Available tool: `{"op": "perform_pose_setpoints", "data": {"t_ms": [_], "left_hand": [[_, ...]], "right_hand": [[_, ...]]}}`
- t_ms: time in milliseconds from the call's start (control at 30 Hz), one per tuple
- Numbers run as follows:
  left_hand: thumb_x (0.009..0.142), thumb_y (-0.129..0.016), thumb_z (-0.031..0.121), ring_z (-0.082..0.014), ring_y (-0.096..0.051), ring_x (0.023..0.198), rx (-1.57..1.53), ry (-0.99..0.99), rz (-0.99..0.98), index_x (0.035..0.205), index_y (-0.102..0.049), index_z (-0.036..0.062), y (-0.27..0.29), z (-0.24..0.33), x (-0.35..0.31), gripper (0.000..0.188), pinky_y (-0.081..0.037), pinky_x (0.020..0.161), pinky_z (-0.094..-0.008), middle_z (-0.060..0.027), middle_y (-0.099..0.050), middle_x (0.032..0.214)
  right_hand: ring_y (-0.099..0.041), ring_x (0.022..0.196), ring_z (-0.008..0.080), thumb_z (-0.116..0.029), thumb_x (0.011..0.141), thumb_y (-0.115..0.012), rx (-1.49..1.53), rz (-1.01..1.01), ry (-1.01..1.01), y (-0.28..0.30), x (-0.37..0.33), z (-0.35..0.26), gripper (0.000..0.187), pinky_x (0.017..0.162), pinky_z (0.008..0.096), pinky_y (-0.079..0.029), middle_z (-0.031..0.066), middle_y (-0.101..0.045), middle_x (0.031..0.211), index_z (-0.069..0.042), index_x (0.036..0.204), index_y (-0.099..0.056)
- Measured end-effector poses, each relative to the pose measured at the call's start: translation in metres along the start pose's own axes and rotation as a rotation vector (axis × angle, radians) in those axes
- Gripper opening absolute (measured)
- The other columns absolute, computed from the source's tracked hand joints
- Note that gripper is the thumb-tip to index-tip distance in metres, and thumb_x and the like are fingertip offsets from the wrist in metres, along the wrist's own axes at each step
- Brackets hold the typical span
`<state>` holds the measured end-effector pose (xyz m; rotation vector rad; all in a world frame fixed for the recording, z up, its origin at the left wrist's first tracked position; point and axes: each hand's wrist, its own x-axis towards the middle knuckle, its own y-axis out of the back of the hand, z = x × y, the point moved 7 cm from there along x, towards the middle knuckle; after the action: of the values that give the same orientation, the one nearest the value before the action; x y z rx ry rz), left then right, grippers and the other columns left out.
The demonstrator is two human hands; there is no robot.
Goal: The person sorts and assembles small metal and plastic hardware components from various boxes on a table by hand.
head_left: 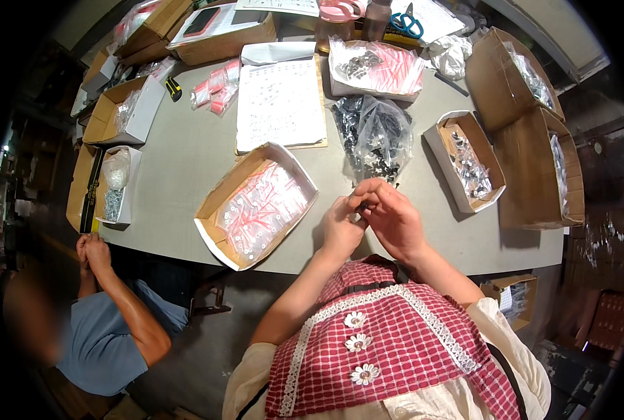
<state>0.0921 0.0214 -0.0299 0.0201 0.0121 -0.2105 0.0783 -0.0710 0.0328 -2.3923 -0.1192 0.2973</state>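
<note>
My left hand (341,229) and right hand (399,227) are close together over the near part of the table (168,189). From them, a bag of parts (378,133) lies just beyond at twelve o'clock, a box of packets (375,90) behind it. A sheet (280,105) lies at eleven, a cutter (174,89) at ten. At nine stands another packet-filled box (231,185). A parts box (445,166) sits at two, a carton (525,185) beyond. My co-worker (102,343) is at eight.

Glossy plastic bag (380,126), matt cardboard tray (236,187), smooth tabletop (172,175)
</note>
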Motion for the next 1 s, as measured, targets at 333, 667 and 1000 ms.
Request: {"op": "perform_pose_setpoints", "data": {"t_ms": [333, 667, 1000], "left_hand": [[0.074, -0.066, -0.008, -0.0246, -0.065, 0.088, 0.038, -0.159, -0.006, 0.101, -0.07, 0.0063, -0.001, -0.003, 0.0, 0.031, -0.053, 0.075, -0.0336, -0.0088, -0.066, 0.095], [0.071, -0.068, -0.007, -0.0296, -0.065, 0.091, 0.194, -0.243, -0.016, 0.105, -0.068, 0.0059, 0.002, -0.001, -0.004, 0.037, -0.053, 0.077, -0.0357, -0.011, -0.065, 0.094], [0.079, -0.068, -0.001, -0.0153, -0.067, 0.086, 0.006, 0.101, -0.275, 0.104, -0.068, 0.0, -0.002, -0.012, -0.008, 0.024, -0.054, 0.078, -0.0307, -0.0068, -0.071, 0.093]], "right_hand": [[-0.062, 0.099, 0.0184, -0.038, 0.095, -0.054, -0.026, -0.047, 0.061, -0.003, -0.005, -0.001, 0.043, 0.091, 0.0282, -0.041, 0.0133, -0.068, 0.102, 0.001, 0.114, -0.057], [-0.064, 0.104, 0.0242, -0.04, 0.092, -0.055, -0.072, -0.063, 0.091, -0.005, -0.006, -0.008, 0.047, 0.098, 0.0347, -0.042, 0.017, -0.069, 0.103, 0.002, 0.115, -0.056], [-0.057, 0.118, 0.0323, -0.004, 0.074, -0.06, -0.683, -0.19, 0.288, 0.002, -0.005, -0.028, 0.021, 0.11, 0.045, -0.036, 0.0124, -0.068, 0.11, -0.002, 0.092, -0.069]]}}
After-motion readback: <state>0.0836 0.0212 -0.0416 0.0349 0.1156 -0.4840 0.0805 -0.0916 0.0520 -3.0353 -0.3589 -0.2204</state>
